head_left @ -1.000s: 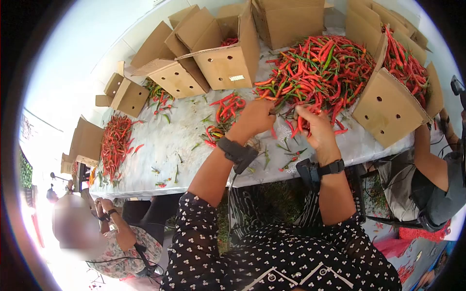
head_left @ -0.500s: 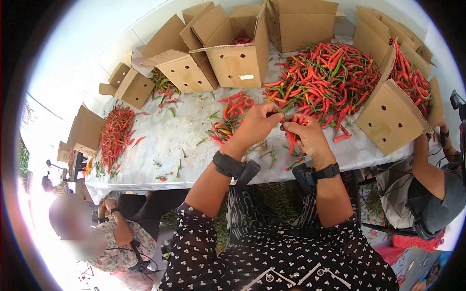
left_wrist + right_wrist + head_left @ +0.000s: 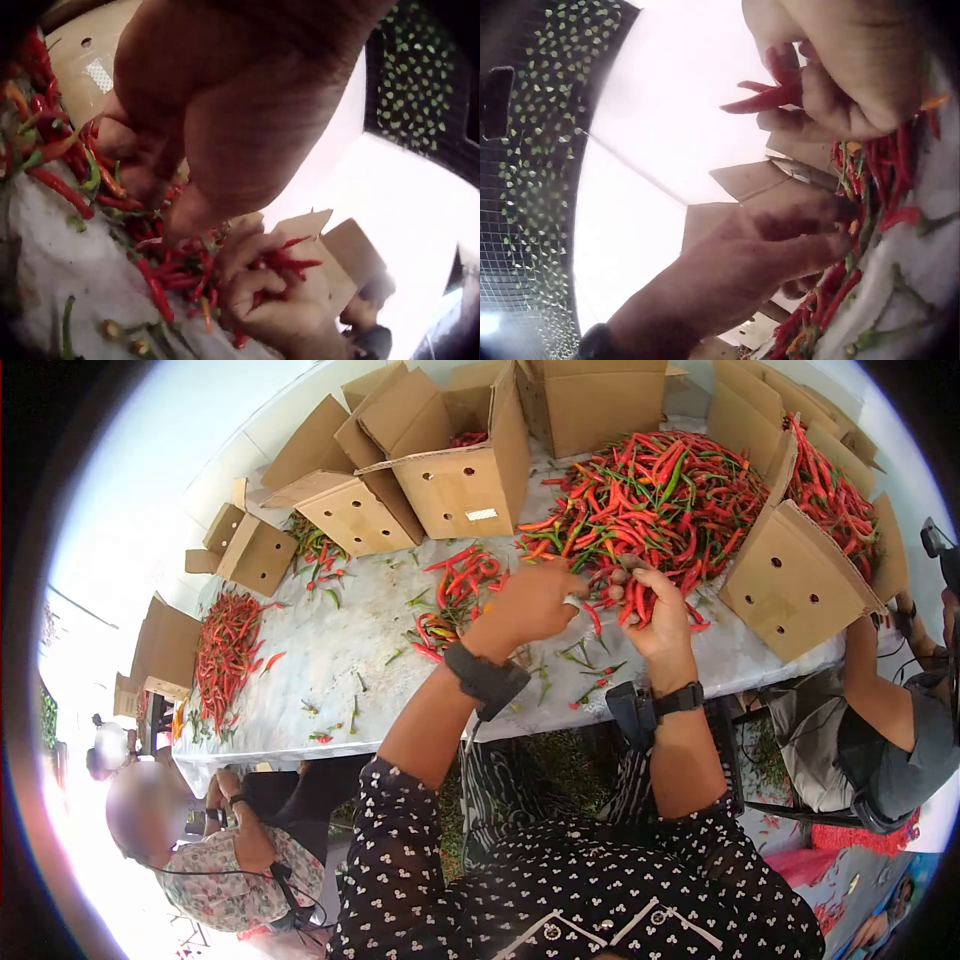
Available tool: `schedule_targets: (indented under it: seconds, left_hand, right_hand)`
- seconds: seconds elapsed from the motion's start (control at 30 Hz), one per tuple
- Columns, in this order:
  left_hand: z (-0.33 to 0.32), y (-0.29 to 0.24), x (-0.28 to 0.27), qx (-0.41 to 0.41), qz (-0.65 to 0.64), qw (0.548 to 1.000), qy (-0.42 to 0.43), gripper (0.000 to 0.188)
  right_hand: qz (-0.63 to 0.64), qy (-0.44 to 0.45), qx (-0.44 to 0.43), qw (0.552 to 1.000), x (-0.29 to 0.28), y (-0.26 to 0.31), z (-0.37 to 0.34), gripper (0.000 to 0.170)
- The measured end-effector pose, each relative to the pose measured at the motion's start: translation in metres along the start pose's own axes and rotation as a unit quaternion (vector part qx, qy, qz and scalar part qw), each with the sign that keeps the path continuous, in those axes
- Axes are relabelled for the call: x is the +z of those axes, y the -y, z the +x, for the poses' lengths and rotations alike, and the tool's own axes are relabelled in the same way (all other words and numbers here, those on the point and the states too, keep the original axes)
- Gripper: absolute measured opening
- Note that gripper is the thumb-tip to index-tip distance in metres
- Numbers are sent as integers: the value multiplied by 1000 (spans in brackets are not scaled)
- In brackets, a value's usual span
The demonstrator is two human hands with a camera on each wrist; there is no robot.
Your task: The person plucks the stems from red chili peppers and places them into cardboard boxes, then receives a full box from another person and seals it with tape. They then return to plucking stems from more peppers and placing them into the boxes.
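Observation:
Several red chilies (image 3: 637,598) lie in my right hand (image 3: 660,622), its fingers curled round them just in front of the big chili pile (image 3: 655,495). Their red tips (image 3: 761,99) stick out of the right hand (image 3: 847,67) in the right wrist view. My left hand (image 3: 532,600) is beside it, at the pile's near left edge, fingers bent loosely and apart. I see nothing held between the left hand's fingertips, which are close to loose chilies (image 3: 180,277) in the left wrist view; part of that hand's grasp is hidden.
Smaller chili heaps lie left of my hands (image 3: 465,585) and at the table's far left (image 3: 228,650). Cardboard boxes (image 3: 460,490) line the back; another box (image 3: 795,585), full of chilies, stands right. Cut stems (image 3: 353,715) dot the table cover. People sit on both sides.
Half a second ago my fingertips met; now the hands are apart, the left at the pile's edge. My right hand has turned, showing the chilies in it. The head view has shifted slightly.

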State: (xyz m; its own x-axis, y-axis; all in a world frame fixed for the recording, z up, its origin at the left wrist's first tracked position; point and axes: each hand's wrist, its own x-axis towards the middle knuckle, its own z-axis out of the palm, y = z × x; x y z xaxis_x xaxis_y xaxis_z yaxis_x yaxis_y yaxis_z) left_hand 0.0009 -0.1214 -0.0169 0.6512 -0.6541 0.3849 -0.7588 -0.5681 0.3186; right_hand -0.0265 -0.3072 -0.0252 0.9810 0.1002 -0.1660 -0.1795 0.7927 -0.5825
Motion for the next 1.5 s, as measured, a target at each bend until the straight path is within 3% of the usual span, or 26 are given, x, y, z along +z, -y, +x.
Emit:
schedule_targets:
  seconds: [0.1,0.2,0.33,0.4,0.47,0.6,0.7,0.77,0.8,0.87,0.97,1.0,1.03,1.07,1.1,1.13,1.17,1.2,1.23,1.3,1.33,1.5]
  left_hand:
    - [8,-6,15,-49,99,993,34,9]
    - [6,-2,14,-55,94,994,32,12]
    - [-3,-1,-6,-89,41,995,-22,21]
    - [-4,-15,-25,-271,-204,941,13,18]
    - [-7,-20,-25,-267,-256,929,12,16]
    - [-7,-29,-21,-215,-351,911,-4,12]
    - [-6,-29,-22,-236,-378,895,2,12]
    - [-4,-28,-19,-251,-377,891,-6,11]
    - [-3,-28,-18,-267,-377,887,-13,9]
    - [2,-27,-16,-280,-386,879,-18,10]
    - [10,-21,-8,-305,-412,857,-58,11]
    - [13,-23,-8,-317,-428,841,-94,12]
    - [12,-23,-11,-317,-429,841,-92,12]
    - [10,-21,-16,-288,-411,865,-18,15]
    - [11,-24,-23,-257,-390,882,57,19]
    - [12,-29,-28,-277,-392,868,129,23]
    - [13,-27,-24,-277,-392,867,133,23]
    - [14,-23,-18,-195,-280,935,95,23]
    - [18,-19,-13,-107,-160,980,51,26]
    - [26,-17,1,-100,-88,990,46,26]
    - [31,-17,8,-94,-14,995,38,28]
    - [40,-20,24,-93,66,992,47,26]
  right_hand:
    - [0,10,-1,1000,-1,0,0,18]
    - [-25,49,-6,998,-1,0,0,16]
    - [-141,-6,-37,989,15,1,-12,14]
    - [-202,-21,-26,979,17,-1,-13,14]
    - [-262,0,-34,964,15,-8,-9,15]
    - [-246,14,-43,968,19,-18,-9,11]
    - [-244,23,-88,966,20,-21,-9,7]
    - [-389,20,-199,899,23,-23,-11,7]
    - [-391,21,-199,898,24,-23,-12,7]
    - [-463,-2,-289,838,24,-25,-14,7]
    - [-441,-18,-357,823,28,-25,-19,5]
    - [-441,-19,-357,823,26,-23,-17,5]
    - [-370,-56,-330,866,23,-18,-14,6]
    - [-295,-94,-301,902,19,-12,-11,7]
    - [-294,-99,-303,901,16,-6,-10,7]
    - [-157,-110,-246,950,12,1,-9,9]
    - [-16,-117,-184,976,7,7,-8,12]
    - [40,-103,-146,983,3,11,-7,18]
    - [41,-103,-148,983,0,12,-5,18]
    - [74,-68,-85,991,-5,13,-4,20]
    - [57,-87,-87,991,-5,11,-3,19]
    - [2,-138,-114,984,1,7,-2,15]
